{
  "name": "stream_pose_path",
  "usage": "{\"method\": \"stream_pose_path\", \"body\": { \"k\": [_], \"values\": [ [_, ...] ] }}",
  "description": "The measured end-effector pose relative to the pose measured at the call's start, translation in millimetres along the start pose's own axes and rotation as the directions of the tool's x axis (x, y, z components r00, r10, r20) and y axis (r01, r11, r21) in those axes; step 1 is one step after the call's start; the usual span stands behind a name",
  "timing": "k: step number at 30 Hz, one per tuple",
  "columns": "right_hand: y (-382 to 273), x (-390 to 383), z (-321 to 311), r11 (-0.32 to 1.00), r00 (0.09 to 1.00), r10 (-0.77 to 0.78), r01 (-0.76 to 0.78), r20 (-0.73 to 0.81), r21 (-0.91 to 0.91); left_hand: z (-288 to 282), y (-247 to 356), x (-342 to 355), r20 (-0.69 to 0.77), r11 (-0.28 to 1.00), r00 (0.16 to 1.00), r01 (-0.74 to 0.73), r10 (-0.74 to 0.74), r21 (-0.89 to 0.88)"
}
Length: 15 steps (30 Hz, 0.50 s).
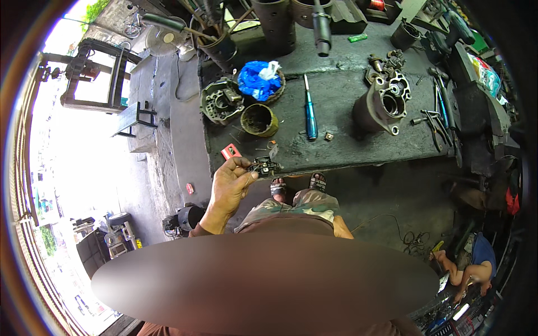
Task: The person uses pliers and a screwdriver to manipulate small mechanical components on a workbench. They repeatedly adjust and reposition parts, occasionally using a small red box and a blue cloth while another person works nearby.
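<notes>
My left hand (227, 189) is over the bench's front edge, thumb and fingers closed on a small dark part (265, 166) with metal contacts, perhaps a brush holder. Beside that hand lies a red and white small box (230, 151). A rusty open can (259, 120) stands just beyond it. Further right, a screwdriver (311, 119) with a blue handle lies pointing away from me, near a small metal nut-like piece (329, 136). Of my right arm only a bit of skin shows at my side; the right hand is out of sight.
The dark workbench (330, 162) carries a round metal housing (222, 101), a blue plastic bag (259, 80), a cast metal housing (378, 106) and pliers (435, 132). A socket-ended tool (321, 33) hangs above. Another person (476, 263) crouches at the lower right.
</notes>
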State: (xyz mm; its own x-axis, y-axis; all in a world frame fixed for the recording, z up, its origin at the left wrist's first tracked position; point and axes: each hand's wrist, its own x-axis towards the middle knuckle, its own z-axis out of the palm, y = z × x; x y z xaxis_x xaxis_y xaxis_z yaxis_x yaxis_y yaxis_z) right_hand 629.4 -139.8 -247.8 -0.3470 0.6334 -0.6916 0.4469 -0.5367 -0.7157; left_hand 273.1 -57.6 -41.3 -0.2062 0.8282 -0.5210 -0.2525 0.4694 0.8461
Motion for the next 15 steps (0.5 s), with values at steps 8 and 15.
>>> {"method": "stream_pose_path", "body": {
  "k": [8,15],
  "values": [
    [7,75,-29,0.981,0.976,0.108,-0.074,0.188,-0.177,41,-5,-12,-0.078,1.0,0.997,-0.003,0.004,0.02],
    [-6,95,-42,0.964,0.966,0.136,-0.077,0.222,-0.255,45,-25,-21,-0.117,0.997,0.993,-0.022,0.013,-0.077]
  ]
}}
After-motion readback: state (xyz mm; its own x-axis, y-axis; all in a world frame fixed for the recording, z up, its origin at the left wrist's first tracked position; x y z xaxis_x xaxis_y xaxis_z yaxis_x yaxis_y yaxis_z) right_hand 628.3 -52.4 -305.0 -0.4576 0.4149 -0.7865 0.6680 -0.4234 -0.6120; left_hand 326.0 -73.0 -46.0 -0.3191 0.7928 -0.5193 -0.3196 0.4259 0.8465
